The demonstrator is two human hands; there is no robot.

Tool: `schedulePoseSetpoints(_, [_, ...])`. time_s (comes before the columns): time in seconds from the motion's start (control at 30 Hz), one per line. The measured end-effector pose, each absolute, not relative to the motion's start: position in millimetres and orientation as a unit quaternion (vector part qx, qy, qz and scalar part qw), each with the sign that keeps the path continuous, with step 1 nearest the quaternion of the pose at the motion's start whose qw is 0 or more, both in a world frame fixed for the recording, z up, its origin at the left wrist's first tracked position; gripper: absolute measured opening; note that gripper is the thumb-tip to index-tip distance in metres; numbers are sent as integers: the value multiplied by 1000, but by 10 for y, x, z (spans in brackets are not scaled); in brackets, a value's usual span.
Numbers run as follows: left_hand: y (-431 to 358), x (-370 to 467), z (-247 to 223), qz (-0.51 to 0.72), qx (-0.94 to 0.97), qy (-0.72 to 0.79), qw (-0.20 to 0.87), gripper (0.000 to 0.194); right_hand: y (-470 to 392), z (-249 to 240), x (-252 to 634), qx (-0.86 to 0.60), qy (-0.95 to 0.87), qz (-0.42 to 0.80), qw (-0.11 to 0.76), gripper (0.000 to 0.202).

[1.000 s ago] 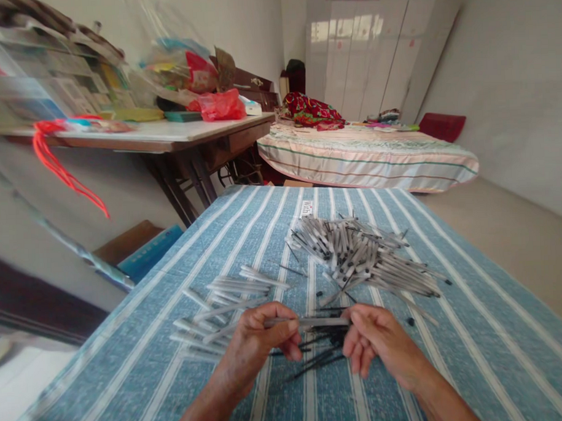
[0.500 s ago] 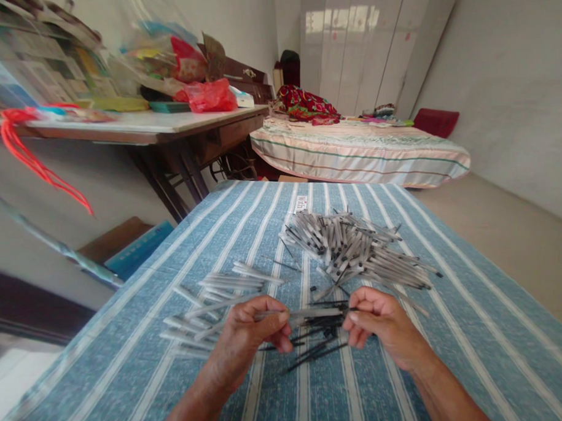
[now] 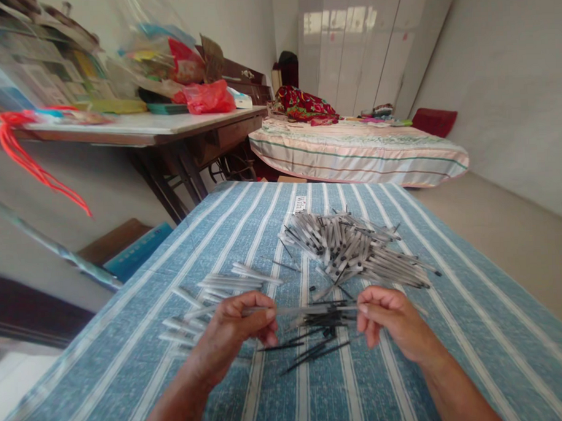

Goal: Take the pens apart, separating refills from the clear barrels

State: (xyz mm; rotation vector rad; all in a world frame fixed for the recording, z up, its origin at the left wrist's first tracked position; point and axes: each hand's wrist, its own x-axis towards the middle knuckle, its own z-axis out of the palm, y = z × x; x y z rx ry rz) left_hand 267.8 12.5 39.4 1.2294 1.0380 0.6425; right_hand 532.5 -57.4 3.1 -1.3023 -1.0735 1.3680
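Observation:
My left hand (image 3: 241,327) is closed in a pinch on a translucent pen barrel (image 3: 294,310), which lies level and points right. My right hand (image 3: 392,320) pinches the end of a thin pen refill (image 3: 348,307) in line with the barrel, just above the table. Black refills (image 3: 316,350) are scattered on the cloth below and between both hands. Left of my left hand, several empty-looking translucent barrels (image 3: 228,281) lie loosely together. Farther back is a big heap of pens (image 3: 341,239) with dark tips.
A blue and white striped cloth (image 3: 142,338) covers the table. On the left stands a side table (image 3: 185,120) bearing a red plastic bag (image 3: 210,97) and other bags. A bed (image 3: 352,146) and a white wardrobe (image 3: 349,54) are at the back.
My hands have moved apart, the left one leftward with the barrel and the right one rightward. More of the thin refill now shows between them.

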Motion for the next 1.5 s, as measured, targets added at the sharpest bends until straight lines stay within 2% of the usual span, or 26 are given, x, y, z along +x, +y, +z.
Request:
schedulePoseSetpoints(0.13, [319, 2327, 488, 307, 570, 512, 564, 18, -565, 37, 5527, -566, -433, 533, 456, 16])
schedulePoseSetpoints(0.3, [424, 2085, 546, 303, 578, 605, 456, 23, -565, -31, 5566, -603, -453, 530, 388, 15])
schedulePoseSetpoints(0.53, [454, 1964, 519, 259, 588, 645, 413, 26, -551, -102, 5558, -634, -492, 515, 301, 21])
schedulePoseSetpoints(0.67, [551, 1836, 420, 254, 602, 682, 328, 33, -536, -149, 5586, -640, -487, 518, 290, 25])
schedulePoseSetpoints(0.87, [645, 1742, 551, 34, 680, 725, 106, 58, -531, -169, 5576, -635, -488, 505, 322, 27])
schedulePoseSetpoints(0.97, [630, 1811, 657, -39, 665, 744, 52, 63, -534, -131, 5569, -633, -486, 500, 337, 27])
schedulePoseSetpoints(1.07, [632, 2036, 677, -47, 696, 716, 19, 56, -538, -93, 5564, -633, -492, 484, 350, 26])
schedulePoseSetpoints(1.2, [724, 2596, 567, -44, 810, 583, -46, 32, -541, -81, 5553, -633, -500, 475, 352, 28])
schedulePoseSetpoints(1.27, [818, 2893, 488, -59, 887, 451, -81, 39, -538, -87, 5546, -632, -499, 476, 353, 30])
schedulePoseSetpoints(1.33, [931, 3132, 415, -71, 911, 397, -82, 45, -533, -94, 5541, -633, -493, 477, 359, 30])
schedulePoseSetpoints(1.5, [1167, 3419, 293, -105, 932, 337, -84, 29, -520, -116, 5546, -633, -485, 481, 365, 28])
